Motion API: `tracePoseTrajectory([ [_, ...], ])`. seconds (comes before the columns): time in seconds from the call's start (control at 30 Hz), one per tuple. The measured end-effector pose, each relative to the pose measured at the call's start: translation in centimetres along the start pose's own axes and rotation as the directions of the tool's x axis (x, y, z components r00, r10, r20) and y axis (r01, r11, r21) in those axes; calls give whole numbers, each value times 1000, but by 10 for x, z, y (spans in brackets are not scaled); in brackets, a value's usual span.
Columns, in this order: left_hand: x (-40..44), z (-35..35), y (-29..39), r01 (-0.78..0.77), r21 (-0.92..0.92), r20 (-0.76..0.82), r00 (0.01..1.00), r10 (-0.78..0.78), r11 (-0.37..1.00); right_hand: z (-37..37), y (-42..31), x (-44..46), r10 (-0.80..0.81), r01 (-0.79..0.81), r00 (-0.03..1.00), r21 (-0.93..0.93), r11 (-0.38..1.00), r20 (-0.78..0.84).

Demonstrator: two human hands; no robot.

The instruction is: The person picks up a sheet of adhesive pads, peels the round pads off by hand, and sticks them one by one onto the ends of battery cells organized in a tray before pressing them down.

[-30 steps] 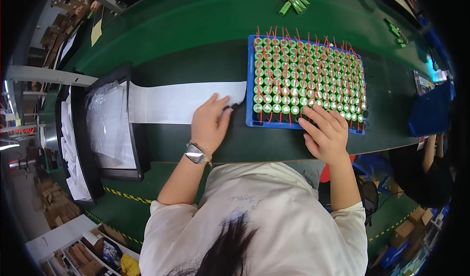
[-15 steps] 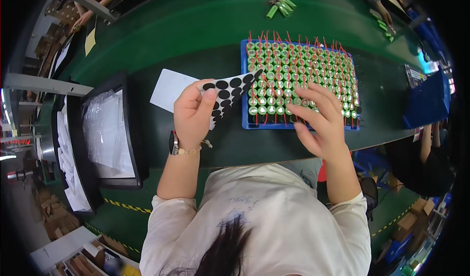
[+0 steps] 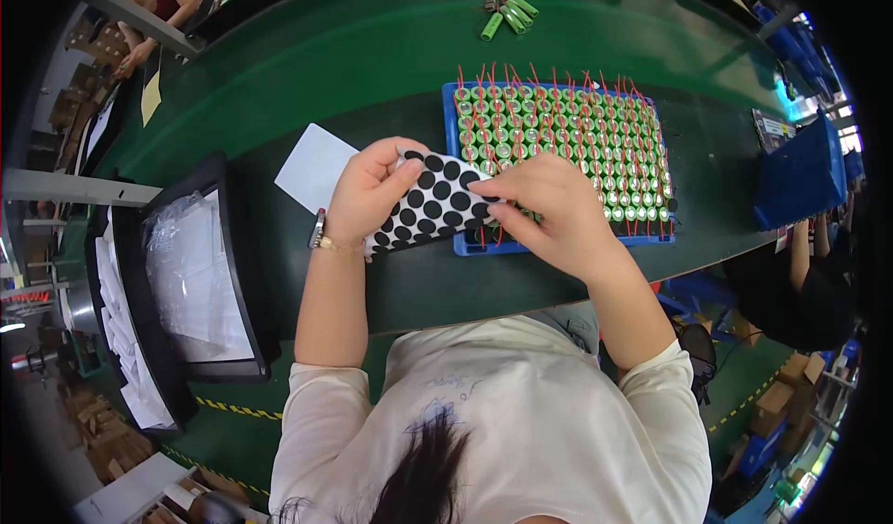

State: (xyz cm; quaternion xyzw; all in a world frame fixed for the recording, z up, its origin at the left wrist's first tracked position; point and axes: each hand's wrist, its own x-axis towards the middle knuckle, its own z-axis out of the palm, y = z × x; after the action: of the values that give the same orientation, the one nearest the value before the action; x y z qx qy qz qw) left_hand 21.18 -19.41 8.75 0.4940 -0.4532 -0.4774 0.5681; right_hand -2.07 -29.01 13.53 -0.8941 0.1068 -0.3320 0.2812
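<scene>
My left hand (image 3: 377, 189) is closed on a white sheet of round black stickers (image 3: 431, 210), thumb on top. At the sheet's right edge, my right hand (image 3: 549, 212) has its thumb and forefinger brought together; whether a single sticker is between them is hidden. The sheet is held tilted above the table, its right end overlapping the near left part of a blue tray (image 3: 452, 119). Rows of upright green battery cells (image 3: 558, 133) with red wires fill that tray, partly hidden behind my right hand.
A white sheet (image 3: 314, 169) lies behind my left hand. Black bins with plastic bags (image 3: 191, 264) stand at left. Loose green cells (image 3: 507, 17) lie on the far green surface. A blue bin (image 3: 798, 175) is at right. Other people work at far left and right.
My right hand has moved left from above the cells to the sticker sheet's edge, its fingers closing. The sheet's dotted face has turned more toward me. The whole view has shifted slightly.
</scene>
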Motion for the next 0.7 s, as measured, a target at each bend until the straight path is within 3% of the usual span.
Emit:
tracePoseTrajectory([
  [0.13,-4,6,-8,7,-24,-44,999,-8,1000,-2,-12,5,70,-67,997,-112,991,21],
  [0.23,-6,1,-14,16,-95,26,1000,-14,995,2,-12,3,59,-50,998,-255,966,28],
  [0.47,-2,-2,-21,73,-7,-17,997,-73,997,9,-2,1,10,-1,999,-264,965,33],
  [0.53,0,-9,-21,105,132,-43,994,-100,986,7,-2,5,-18,-1,996,-201,980,-90],
  [0.57,1,-7,-24,86,65,-106,991,-79,994,8,-3,3,-12,-6,996,-202,979,-86],
  [0.6,3,-12,-28,90,59,-105,991,-83,994,8,-5,-1,173,-167,974,48,985,-148],
  [0.63,5,-21,-35,78,42,-145,987,-71,996,9,-6,-3,360,-302,919,301,905,-163],
  [0.7,9,-23,-35,32,-52,-215,976,-43,998,16,-8,-2,400,-366,912,252,896,-95],
])
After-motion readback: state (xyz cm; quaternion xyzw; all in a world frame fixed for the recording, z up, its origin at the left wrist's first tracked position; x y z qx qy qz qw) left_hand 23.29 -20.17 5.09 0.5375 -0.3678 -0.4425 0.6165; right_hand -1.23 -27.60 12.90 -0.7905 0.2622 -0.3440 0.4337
